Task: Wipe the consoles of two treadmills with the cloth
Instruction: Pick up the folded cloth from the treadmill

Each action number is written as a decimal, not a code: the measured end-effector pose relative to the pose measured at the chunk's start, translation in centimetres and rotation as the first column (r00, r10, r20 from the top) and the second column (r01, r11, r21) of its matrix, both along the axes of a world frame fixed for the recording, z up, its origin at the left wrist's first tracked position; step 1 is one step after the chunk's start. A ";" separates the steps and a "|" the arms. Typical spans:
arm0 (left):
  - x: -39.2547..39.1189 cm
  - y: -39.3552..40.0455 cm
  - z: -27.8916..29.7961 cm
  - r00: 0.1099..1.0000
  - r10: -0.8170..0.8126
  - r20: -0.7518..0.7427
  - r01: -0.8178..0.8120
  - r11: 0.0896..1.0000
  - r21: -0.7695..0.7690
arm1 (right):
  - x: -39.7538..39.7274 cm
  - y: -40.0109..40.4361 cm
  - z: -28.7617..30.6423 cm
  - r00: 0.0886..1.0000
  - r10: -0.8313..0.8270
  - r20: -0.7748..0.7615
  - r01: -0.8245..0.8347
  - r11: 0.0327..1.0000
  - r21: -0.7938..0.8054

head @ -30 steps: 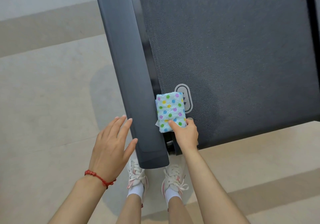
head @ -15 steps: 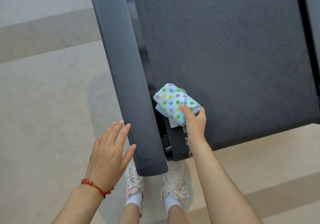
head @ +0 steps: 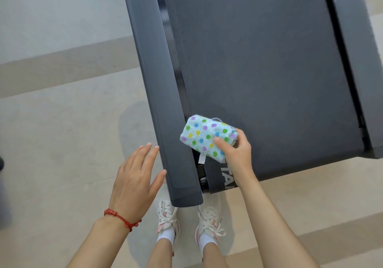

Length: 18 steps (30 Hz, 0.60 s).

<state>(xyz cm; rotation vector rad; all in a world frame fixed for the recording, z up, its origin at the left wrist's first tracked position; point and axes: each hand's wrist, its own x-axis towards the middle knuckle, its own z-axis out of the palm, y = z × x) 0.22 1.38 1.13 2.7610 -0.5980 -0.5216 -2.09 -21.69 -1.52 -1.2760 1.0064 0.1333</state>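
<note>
Head view: right hand (head: 238,153) pinching folded dotted cloth (head: 205,138) off treadmill belt (head: 269,71), presumably for wiping consoles; left hand (head: 134,178) spread, holding nothing, near side rail (head: 163,102).

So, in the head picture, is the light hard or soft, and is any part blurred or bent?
Head view: the light is soft and even, with only a faint shadow on the beige floor beside the dark grey treadmill side rail; the polka-dot folded cloth in the right hand looks slightly soft; the wide lens splays the rails outward toward the top.
</note>
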 end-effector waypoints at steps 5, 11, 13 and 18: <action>1.0 -1.1 7.2 0.997 0.024 0.074 -0.020 0.998 -0.063 | -0.6 -0.9 8.2 0.987 0.152 0.047 -0.150 0.988 -0.038; 1.2 -1.4 17.1 0.984 0.078 0.159 -0.057 0.989 -0.134 | -0.4 -1.6 19.4 0.952 0.285 0.112 -0.276 0.957 -0.089; 1.0 -1.3 20.7 0.977 0.095 0.191 -0.066 0.986 -0.153 | -0.2 -1.5 23.4 0.938 0.322 0.128 -0.308 0.944 -0.116; 0.1 0.1 29.2 0.949 0.151 0.276 -0.101 0.977 -0.190 | 0.3 -0.8 32.7 0.898 0.406 0.173 -0.376 0.909 -0.179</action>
